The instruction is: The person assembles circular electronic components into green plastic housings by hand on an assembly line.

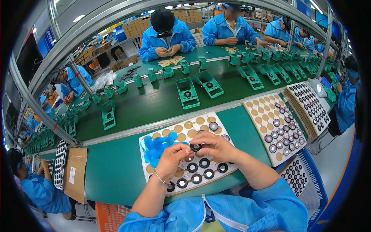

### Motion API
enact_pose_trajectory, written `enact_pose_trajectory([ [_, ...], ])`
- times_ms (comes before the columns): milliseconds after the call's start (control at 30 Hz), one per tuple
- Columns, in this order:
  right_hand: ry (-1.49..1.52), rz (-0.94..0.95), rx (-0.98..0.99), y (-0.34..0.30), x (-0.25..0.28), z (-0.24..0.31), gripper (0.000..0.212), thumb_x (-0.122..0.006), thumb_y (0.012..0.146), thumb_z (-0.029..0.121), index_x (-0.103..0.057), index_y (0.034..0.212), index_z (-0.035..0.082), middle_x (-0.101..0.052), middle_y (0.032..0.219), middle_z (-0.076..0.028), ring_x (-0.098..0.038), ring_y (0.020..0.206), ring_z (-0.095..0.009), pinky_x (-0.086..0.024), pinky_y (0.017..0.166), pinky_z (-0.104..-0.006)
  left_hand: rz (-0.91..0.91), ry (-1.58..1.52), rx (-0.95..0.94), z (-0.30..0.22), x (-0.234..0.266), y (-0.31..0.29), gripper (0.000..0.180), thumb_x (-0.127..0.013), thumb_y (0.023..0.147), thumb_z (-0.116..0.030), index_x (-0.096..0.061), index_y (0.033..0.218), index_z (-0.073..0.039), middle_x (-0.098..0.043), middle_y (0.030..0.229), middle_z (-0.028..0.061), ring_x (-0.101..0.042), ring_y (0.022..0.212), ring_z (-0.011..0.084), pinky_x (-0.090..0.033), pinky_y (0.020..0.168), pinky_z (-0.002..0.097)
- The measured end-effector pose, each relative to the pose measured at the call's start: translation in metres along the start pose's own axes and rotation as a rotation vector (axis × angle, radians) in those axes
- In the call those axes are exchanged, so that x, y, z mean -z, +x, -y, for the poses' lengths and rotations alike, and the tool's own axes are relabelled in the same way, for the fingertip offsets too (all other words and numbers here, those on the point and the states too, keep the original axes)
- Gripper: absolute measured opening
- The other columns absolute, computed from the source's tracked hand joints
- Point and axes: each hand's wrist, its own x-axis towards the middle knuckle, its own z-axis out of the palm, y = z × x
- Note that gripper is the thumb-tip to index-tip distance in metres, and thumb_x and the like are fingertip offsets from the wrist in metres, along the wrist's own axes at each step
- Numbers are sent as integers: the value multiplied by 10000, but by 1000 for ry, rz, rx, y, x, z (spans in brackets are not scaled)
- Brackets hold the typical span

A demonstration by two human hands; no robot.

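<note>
Both hands pinch 1 small black round speaker (196, 147) above the white tray (154, 136) at the tabletop's near edge; left hand (172, 159) and right hand (216, 146) closed on its rim; likely light, stiff, fragile-faced; best held by the edge.

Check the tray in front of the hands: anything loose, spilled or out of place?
Only a heap of blue round films lying loose over the tray, covering its left pockets. The black discs sit in rows; both hands hold one disc.

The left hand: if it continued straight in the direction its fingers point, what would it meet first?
The left hand points up-right toward the small black round part pinched between both hands; that comes first, with the right hand just behind it.
</note>
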Motion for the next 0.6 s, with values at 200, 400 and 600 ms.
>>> enact_pose_trajectory([
  [200, 80, 29, 11, 0, 1, -6, 384, -572, 819, 42, -550, 1201, 65, -525, 1172, -87, -472, 1124, -193, -378, 947, -301, 83, -120, -27, 3, 5, -2, 136, -620, 837, -143, -599, 897, -22, -621, 862, 61, -568, 796, 126, -443, 730, 244],
  [400, 251, -1, -176, -1, -2, -6, 330, -537, 881, 92, -539, 1210, 60, -548, 1188, -70, -500, 1117, -169, -378, 958, -284, 86, -96, -58, 5, 5, -1, 141, -617, 843, -147, -596, 898, -18, -620, 855, 56, -566, 811, 113, -438, 723, 237],
  [600, 752, -181, -188, 0, 10, -8, 323, -474, 928, 122, -488, 1223, -9, -561, 1159, -123, -552, 1053, -199, -436, 907, -311, -116, 308, -90, 14, 17, 6, 123, -606, 808, -149, -631, 805, -29, -601, 791, 35, -521, 742, 112, -413, 719, 248],
])
